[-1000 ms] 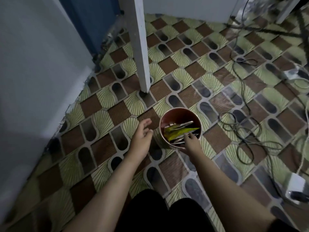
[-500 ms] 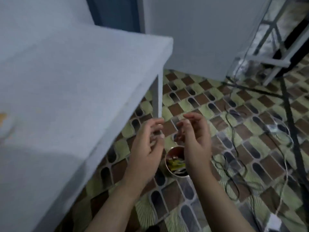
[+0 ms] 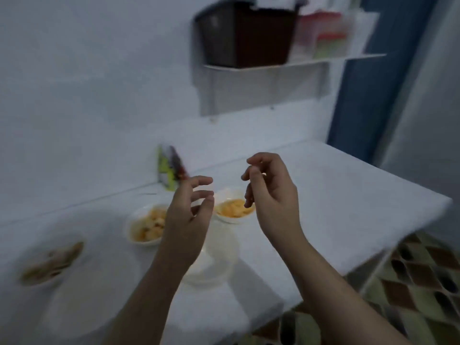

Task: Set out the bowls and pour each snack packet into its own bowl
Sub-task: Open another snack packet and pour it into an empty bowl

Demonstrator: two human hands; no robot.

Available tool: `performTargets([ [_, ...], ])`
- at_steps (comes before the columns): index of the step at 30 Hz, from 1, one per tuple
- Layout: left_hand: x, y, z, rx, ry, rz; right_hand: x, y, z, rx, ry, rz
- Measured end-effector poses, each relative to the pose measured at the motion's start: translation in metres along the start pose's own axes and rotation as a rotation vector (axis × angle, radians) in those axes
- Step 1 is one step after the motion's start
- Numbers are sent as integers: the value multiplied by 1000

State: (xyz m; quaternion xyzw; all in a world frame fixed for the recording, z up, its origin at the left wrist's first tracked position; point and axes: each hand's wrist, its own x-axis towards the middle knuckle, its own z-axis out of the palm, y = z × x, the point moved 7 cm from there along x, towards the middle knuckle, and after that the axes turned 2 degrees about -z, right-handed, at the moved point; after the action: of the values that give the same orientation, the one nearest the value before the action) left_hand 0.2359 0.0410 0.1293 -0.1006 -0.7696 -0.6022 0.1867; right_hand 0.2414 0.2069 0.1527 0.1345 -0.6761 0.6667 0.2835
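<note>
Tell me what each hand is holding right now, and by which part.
Nothing, as far as the blurred frame shows. The left hand and right hand hang above the table with fingers loosely curled; the snack packet stands behind, apparently untouched.

White table [image 3: 336, 195], orange snacks [image 3: 234, 207], brown-green patterned floor [image 3: 423, 282].

Three white bowls [image 3: 144, 227] hold snacks on the white table; a green packet [image 3: 169, 168] leans against the wall.

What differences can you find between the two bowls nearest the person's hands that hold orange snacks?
The left bowl holds chunky, pale orange pieces; the right bowl holds a smoother, brighter orange heap. The left bowl lies nearer the camera, the right bowl farther back. Both are white, upright and filled.
</note>
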Motion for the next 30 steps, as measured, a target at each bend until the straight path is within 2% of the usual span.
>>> performTargets([
  [4, 29, -20, -85, 77, 131, -46, 27, 4, 100, 66, -98, -1],
  [9, 75, -45, -159, 170, 168, -3, 63, 27, 196, 120, -50, 44],
  [13, 115, -72, -200, 156, 206, -57, 96, 61, 249, 18, -32, 52],
  [19, 171, -107, -231, 106, 205, -168, 149, 141, 299, -392, -88, 38],
  [25, 216, -134, -239, 91, 183, -216, 183, 219, 329, -994, -420, 225],
  [28, 230, -148, -240, 96, 181, -242, 189, 250, 328, -1098, -492, 323],
  [30, 236, -157, -240, 93, 192, -259, 193, 275, 325, -1050, -516, 402],
])
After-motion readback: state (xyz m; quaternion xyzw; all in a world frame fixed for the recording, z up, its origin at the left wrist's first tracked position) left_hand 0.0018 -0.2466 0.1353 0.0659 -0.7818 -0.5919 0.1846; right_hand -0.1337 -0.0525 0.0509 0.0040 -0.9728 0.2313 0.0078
